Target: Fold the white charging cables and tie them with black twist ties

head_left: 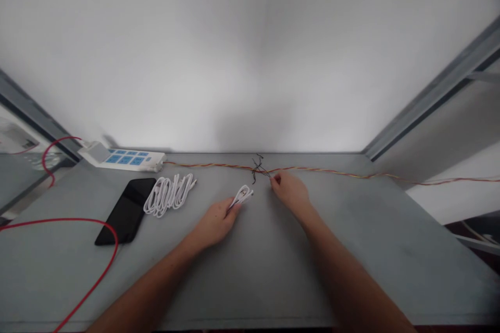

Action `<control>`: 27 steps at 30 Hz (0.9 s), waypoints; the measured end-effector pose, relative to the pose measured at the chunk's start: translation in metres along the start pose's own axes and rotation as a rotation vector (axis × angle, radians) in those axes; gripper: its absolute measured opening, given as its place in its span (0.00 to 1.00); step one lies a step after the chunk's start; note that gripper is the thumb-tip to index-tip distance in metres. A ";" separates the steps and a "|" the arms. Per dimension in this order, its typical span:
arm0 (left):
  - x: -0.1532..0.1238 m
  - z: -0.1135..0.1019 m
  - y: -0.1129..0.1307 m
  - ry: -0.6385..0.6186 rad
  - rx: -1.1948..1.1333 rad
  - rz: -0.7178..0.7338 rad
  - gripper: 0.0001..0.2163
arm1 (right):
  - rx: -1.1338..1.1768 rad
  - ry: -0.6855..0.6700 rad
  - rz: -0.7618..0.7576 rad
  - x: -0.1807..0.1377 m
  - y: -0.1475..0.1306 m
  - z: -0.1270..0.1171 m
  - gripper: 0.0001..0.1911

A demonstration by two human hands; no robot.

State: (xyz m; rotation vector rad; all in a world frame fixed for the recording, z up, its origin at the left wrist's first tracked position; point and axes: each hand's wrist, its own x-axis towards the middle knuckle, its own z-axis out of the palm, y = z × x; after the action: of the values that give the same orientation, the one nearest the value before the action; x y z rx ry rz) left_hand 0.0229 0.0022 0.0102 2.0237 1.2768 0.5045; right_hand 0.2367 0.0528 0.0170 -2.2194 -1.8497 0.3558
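My left hand (217, 222) is closed around a small folded bundle of white cable (242, 195), whose loops stick out past the fingertips. Farther right, my right hand (289, 188) pinches the end of a thin black twist tie at the edge of a loose pile of black twist ties (258, 166). That pile lies across the twisted red and yellow wire near the wall. To the left of my left hand, a larger coil of white cable (170, 195) rests on the grey table (250, 281), partly against a black phone (127, 210).
A white power strip (128, 160) with blue sockets stands at the back left, a white charger (96, 152) plugged in. Its twisted red and yellow wire (332, 170) runs right along the wall. A red cable (105, 265) loops over the phone at the left front.
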 end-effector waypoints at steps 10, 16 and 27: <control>-0.001 -0.001 0.002 -0.017 0.015 -0.013 0.15 | 0.280 -0.028 0.011 0.002 0.015 0.010 0.10; -0.003 0.000 0.002 -0.019 0.016 0.000 0.15 | 0.213 0.073 -0.031 0.007 0.019 0.016 0.13; -0.003 0.001 0.005 -0.020 0.040 -0.001 0.15 | -0.067 0.046 -0.064 0.016 0.002 0.022 0.16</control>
State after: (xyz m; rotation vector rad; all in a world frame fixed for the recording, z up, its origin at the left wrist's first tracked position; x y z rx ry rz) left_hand 0.0257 -0.0023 0.0134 2.0560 1.2849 0.4605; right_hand 0.2340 0.0692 -0.0053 -2.1861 -1.9304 0.2328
